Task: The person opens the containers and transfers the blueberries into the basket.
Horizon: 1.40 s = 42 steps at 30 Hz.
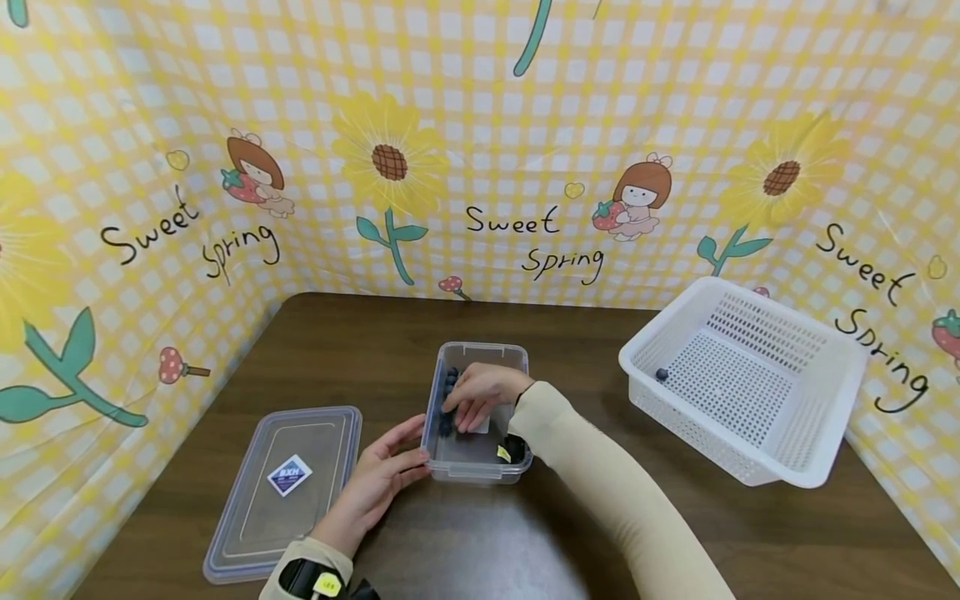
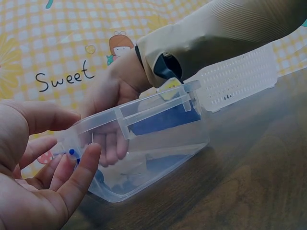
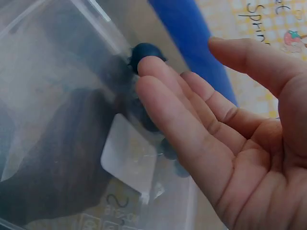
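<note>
A clear plastic food container (image 1: 480,477) stands uncovered on the table, with several blueberries (image 1: 446,423) lined up along its left wall inside. My right hand (image 1: 483,393) reaches down into it. In the right wrist view its fingers are extended, fingertips at a blueberry (image 3: 146,49) by the wall, thumb held apart. From outside, my left hand (image 1: 386,468) rests its fingertips against the container's left wall near the front corner. The left wrist view shows the left thumb and fingers (image 2: 88,165) spread around that corner. A white label (image 3: 128,155) shows at the container's bottom.
Left of the container lies its clear lid (image 1: 247,521) with a blue diamond sticker. To the right stands a white perforated basket (image 1: 750,467) holding one blueberry (image 1: 662,374). A yellow checked cloth (image 1: 510,150) hangs around the back and sides of the dark wooden table (image 1: 360,342).
</note>
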### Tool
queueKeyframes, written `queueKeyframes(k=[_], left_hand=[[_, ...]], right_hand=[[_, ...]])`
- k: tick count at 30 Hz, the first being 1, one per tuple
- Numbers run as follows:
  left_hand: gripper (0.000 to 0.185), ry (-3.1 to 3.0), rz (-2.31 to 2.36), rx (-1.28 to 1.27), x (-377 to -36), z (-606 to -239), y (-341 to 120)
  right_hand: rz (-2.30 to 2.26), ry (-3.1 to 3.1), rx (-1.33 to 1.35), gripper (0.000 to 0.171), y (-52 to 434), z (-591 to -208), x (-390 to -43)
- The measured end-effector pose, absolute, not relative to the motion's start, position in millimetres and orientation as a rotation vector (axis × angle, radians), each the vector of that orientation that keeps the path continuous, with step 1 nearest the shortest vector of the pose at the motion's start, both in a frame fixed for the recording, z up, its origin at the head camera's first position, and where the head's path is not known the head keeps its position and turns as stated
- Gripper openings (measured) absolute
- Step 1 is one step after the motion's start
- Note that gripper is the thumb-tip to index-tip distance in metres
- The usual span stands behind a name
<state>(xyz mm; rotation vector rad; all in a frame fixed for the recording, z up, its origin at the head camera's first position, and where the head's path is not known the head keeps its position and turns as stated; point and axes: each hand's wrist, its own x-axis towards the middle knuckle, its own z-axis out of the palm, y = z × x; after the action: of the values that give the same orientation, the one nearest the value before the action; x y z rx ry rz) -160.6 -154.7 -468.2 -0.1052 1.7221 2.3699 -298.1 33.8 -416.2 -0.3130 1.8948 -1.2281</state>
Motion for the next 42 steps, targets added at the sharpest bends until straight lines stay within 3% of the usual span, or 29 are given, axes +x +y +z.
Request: queueKeyframes(k=[42], left_hand=[[0.060, 1.721, 2.383, -0.108, -161, -468, -153]], right_hand=[[-1.118, 1.987, -0.249, 0.014, 25, -425, -296]])
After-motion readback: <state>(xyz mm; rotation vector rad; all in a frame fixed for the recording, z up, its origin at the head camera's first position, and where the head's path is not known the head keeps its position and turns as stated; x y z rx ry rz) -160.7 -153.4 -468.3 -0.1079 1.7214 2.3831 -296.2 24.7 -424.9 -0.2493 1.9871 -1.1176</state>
